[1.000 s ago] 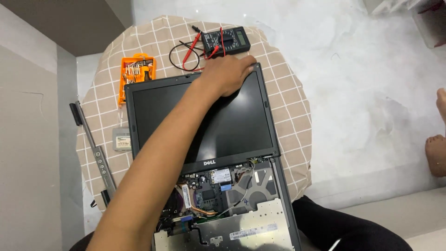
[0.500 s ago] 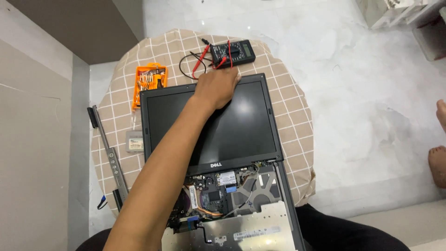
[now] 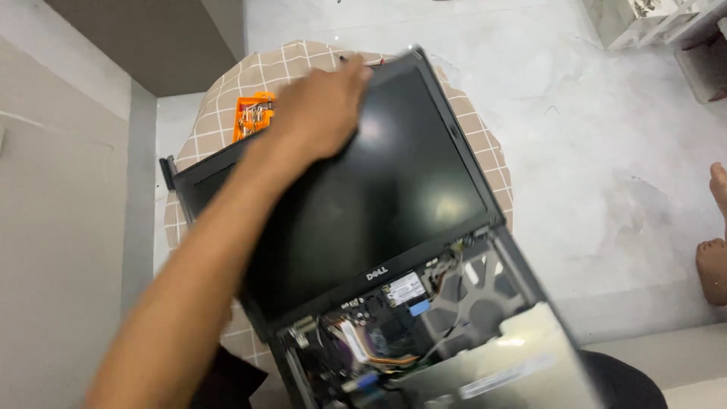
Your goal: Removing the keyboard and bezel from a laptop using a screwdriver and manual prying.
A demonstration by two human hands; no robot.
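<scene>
Hand: one hand (image 3: pixel 322 113) reaches in from seven o'clock on a long bare forearm and lies on the upper left of the laptop screen (image 3: pixel 363 189); which hand it is I take to be the left, judging by the side the arm enters from (the other hand is out of view).
Fingers: the fingers (image 3: pixel 354 76) are spread flat and curl over the lid's top edge toward twelve o'clock; they press and hook the panel rather than close round it, so the hold looks like a steadying grip on the edge; the thumb is hidden, and how tight the hold is I cannot tell.
Screen: dark, glossy and unlit, tilted with its top corner near one o'clock; it seems held this way to keep the hinged lid from swinging while the body below lies opened up.
Laptop base (image 3: pixel 424 341): at five to six o'clock, cover and keyboard off; circuit boards, coloured wires and a fan housing show; a pale metal plate covers the lower right part.
Labels: a small white rectangular sticker (image 3: pixel 407 288) sits just under the screen's bottom bezel; a long pale strip label (image 3: pixel 503 377) lies on the metal plate (print too blurred to make out).
Tabletop (image 3: pixel 227 98): round, under a beige cloth with a white grid.
Orange tool holder (image 3: pixel 252 115): at eleven o'clock, just beside the hand, partly behind the lid.
Floor (image 3: pixel 591 151): pale and mottled, from one to four o'clock; a bare foot (image 3: pixel 713 250) at three o'clock.
</scene>
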